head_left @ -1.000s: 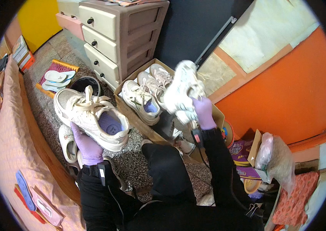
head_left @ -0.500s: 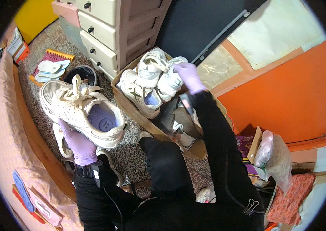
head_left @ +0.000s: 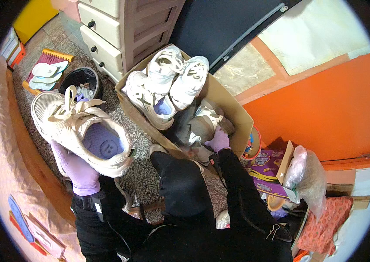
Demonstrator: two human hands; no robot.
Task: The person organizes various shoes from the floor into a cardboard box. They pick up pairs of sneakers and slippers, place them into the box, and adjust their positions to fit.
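My left hand (head_left: 78,172), in a lilac glove, is closed around the side and sole of a cream lace-up sneaker (head_left: 62,120). Its toe points to the far left, and a lilac insole shows in its opening. My right hand (head_left: 219,139), gloved alike, reaches low into an open cardboard box (head_left: 239,107). Its thumb and fingers look spread beside a grey-brown shoe with white laces (head_left: 207,117); the fingertips are partly hidden. Several white sneakers (head_left: 165,70) are heaped at the far left end of the box.
A black-lined bin (head_left: 100,83) stands beyond the held sneaker, near insoles (head_left: 47,74) on the floor. White drawers (head_left: 102,46) rise behind the box. To the right are a round tub (head_left: 255,144), a purple package (head_left: 270,163) and plastic bags (head_left: 309,179). A pink-covered surface (head_left: 8,161) runs along the left.
My right hand has left the white sneakers and moved down and nearer, into the box beside the grey-brown shoe. My left hand still holds the cream sneaker, shifted slightly left in view.
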